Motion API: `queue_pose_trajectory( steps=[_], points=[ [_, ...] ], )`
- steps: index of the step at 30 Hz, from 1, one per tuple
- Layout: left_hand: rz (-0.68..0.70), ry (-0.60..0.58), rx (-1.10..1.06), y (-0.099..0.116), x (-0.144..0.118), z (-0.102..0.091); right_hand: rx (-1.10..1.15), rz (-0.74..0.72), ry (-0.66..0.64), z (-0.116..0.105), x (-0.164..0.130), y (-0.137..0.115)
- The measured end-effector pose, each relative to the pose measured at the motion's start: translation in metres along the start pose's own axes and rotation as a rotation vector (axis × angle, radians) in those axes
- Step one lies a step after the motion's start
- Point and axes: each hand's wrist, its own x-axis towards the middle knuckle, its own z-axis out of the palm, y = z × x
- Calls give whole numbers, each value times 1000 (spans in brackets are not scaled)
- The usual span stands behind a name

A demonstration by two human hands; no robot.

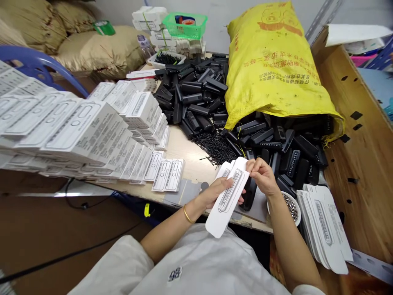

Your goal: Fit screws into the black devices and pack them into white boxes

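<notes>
My left hand [215, 192] grips a flat white printed carton [227, 196] from below, near the table's front edge. My right hand [262, 175] pinches the carton's upper end. A long black plastic part [248, 193] lies just behind the carton, under my right hand; I cannot tell whether the fingers hold it. Behind them lies a heap of the same black parts [276, 143] spilling from a yellow sack [270, 61].
Stacks of filled white boxes [76, 127] cover the left of the table. A pile of flat cartons [325, 225] and a bowl of small metal pieces [291, 207] sit at right. Thin black pins [215, 147] lie mid-table. A wooden board [362, 135] stands at right.
</notes>
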Motion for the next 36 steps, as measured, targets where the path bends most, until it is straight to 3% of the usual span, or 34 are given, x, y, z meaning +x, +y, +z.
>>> queue_pose_trajectory(
  steps=[4,6,10,14,17,23,30,32,34,36],
  points=[
    [120,96,-16,1,6,6,-77,79,351,25,-14,6],
    [221,156,52,-1,10,7,-186,111,431,39,-22,9],
    [336,310,225,-9,16,6,-154,148,406,55,-32,17],
    [225,324,197,-12,19,6,-8,104,453,55,-32,18],
    [179,314,245,-13,18,7,17,123,401,49,-27,13],
    [309,371,489,-17,15,10,40,255,407,42,-19,9],
    [251,367,393,-8,25,5,95,215,438,43,-34,18],
    [258,303,433,-4,25,6,148,232,537,36,-28,22],
    [338,195,568,-1,24,10,186,240,702,28,-20,26],
    [485,115,742,0,22,14,123,254,763,24,-18,27]
  ],
)
